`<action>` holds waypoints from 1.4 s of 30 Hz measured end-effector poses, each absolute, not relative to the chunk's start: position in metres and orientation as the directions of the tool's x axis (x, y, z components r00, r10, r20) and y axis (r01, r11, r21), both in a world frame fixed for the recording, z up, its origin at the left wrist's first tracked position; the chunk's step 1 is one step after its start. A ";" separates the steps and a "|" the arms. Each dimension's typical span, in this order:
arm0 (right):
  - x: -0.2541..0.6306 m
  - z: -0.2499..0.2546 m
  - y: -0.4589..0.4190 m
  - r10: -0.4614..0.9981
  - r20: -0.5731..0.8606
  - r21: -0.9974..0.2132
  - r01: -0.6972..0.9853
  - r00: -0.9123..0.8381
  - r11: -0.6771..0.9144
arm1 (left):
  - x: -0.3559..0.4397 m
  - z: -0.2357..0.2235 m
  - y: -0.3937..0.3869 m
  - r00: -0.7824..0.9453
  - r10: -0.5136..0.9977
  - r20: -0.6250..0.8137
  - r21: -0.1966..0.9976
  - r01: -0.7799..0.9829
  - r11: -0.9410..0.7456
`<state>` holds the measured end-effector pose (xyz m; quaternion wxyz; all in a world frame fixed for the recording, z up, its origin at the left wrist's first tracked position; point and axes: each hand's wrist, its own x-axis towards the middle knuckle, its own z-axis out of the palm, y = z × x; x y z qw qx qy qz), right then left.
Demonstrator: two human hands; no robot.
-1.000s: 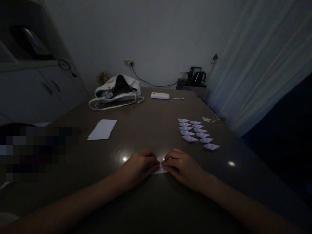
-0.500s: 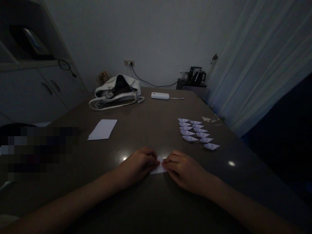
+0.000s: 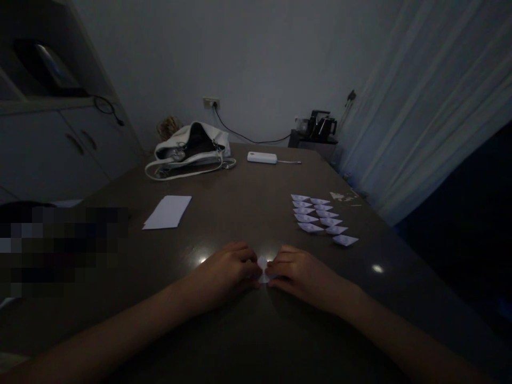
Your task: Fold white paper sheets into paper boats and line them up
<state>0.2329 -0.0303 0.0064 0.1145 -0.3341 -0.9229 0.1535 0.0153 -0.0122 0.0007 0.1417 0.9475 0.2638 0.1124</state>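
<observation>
My left hand (image 3: 229, 271) and my right hand (image 3: 299, 273) meet at the near middle of the dark table (image 3: 248, 213). Both pinch a small folded piece of white paper (image 3: 263, 265) between their fingertips, and most of it is hidden by the fingers. Several finished small paper boats (image 3: 319, 217) lie in two rows to the right, just beyond my right hand. A flat white sheet of paper (image 3: 168, 212) lies to the left, further back.
A white handbag (image 3: 191, 151) sits at the far side of the table, with a white power bank (image 3: 262, 157) and cable next to it. A kettle (image 3: 322, 125) stands on a small stand behind. Curtains hang on the right, cabinets on the left.
My hands have drawn a little closer together over the small paper, which now shows less between the fingers. Nothing else on the table has moved.
</observation>
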 end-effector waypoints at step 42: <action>0.224 -0.008 -0.028 0.723 0.226 -0.308 0.656 -0.653 0.689 | 0.018 -0.006 -0.011 0.766 0.612 0.195 0.420 0.499 -0.758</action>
